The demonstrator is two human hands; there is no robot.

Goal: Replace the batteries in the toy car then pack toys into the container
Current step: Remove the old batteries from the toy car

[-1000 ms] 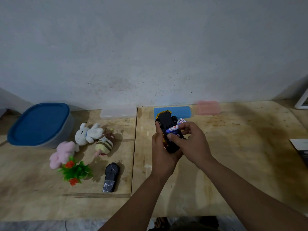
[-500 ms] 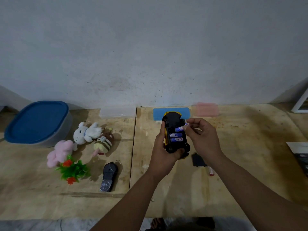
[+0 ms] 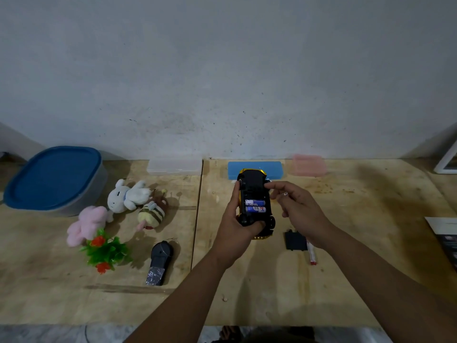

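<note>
My left hand (image 3: 237, 229) holds the yellow toy car (image 3: 252, 184) upside down above the table, its black underside facing me. Two blue-and-white batteries (image 3: 256, 206) lie in the open compartment, and the slot above them looks dark. My right hand (image 3: 299, 209) is at the car's upper right edge with the fingers curled; a pale tip showing by the index finger looks like a third battery. The black battery cover (image 3: 295, 240) lies on the table under my right wrist, beside a white, red-tipped battery (image 3: 312, 254). The grey container with a blue lid (image 3: 52, 179) stands far left, shut.
Left of the car lie a white rabbit plush (image 3: 126, 196), a pink plush (image 3: 86, 224), a striped bee plush (image 3: 150, 214), a plastic plant (image 3: 105, 252) and a black remote (image 3: 159, 261). Clear (image 3: 174, 167), blue (image 3: 272, 169) and pink (image 3: 309, 165) cases line the wall. Papers (image 3: 445, 233) lie at right.
The battery my right hand held over the car went to the top slot and is now mostly hidden by my fingers. The cover and loose battery have come into view.
</note>
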